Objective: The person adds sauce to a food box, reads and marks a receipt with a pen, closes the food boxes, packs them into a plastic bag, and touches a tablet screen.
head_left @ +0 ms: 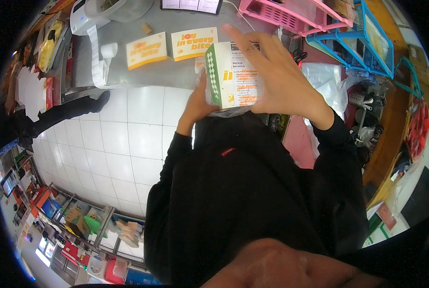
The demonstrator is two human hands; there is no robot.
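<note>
A white and green food box (233, 72), with a printed order slip on its face, is held up in front of my body. Clear plastic (231, 112) shows around its lower edge. My left hand (198, 103) grips the box's left side, its fingers partly hidden behind it. On the right side my right hand (284, 79) rests around the box, thumb low and fingers stretched over the top edge. Two flat boxes printed "joy in every bite" lie on the metal table beyond: one yellow-and-white box (147, 50) and another box (193, 43) nearer my hands.
A curled paper strip (96, 57) hangs from a white printer (87, 17) at the table's left. A pink basket (291, 17) and a blue rack (363, 38) stand at the right. A tablet (190, 5) is at the back. Another person's leg (70, 110) reaches in from the left.
</note>
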